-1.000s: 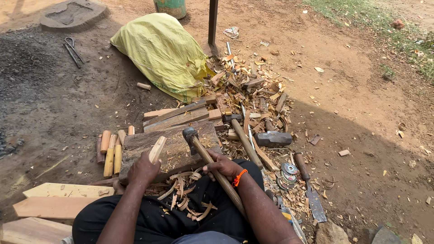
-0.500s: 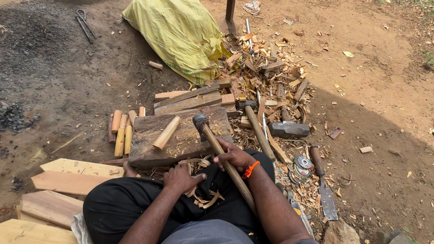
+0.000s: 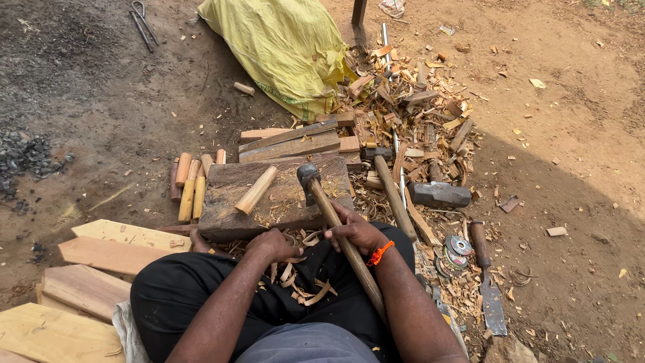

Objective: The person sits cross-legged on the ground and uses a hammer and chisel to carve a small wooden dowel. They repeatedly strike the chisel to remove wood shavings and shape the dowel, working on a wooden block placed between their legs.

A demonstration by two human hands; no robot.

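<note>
My right hand (image 3: 358,230) grips the long wooden handle of a hammer (image 3: 310,176), whose metal head rests on a thick wooden block (image 3: 282,202) in front of me. A pale wooden peg (image 3: 256,190) lies on the block, left of the hammer head. My left hand (image 3: 273,244) is at the block's near edge, fingers curled over wood shavings (image 3: 302,282) that lie on my dark trousers; whether it holds any is unclear.
Several short pegs (image 3: 191,188) lie left of the block, pale planks (image 3: 101,269) at my left. Boards (image 3: 289,140) and a pile of wood scraps (image 3: 416,101) lie beyond. A sledgehammer (image 3: 440,195), chisel (image 3: 487,282), grinding discs (image 3: 457,250), yellow sack (image 3: 282,47) and tongs (image 3: 141,23) surround me.
My left hand let go of the peg, left it on the block and drew back to the shavings at my lap. The hammer has stayed on the block.
</note>
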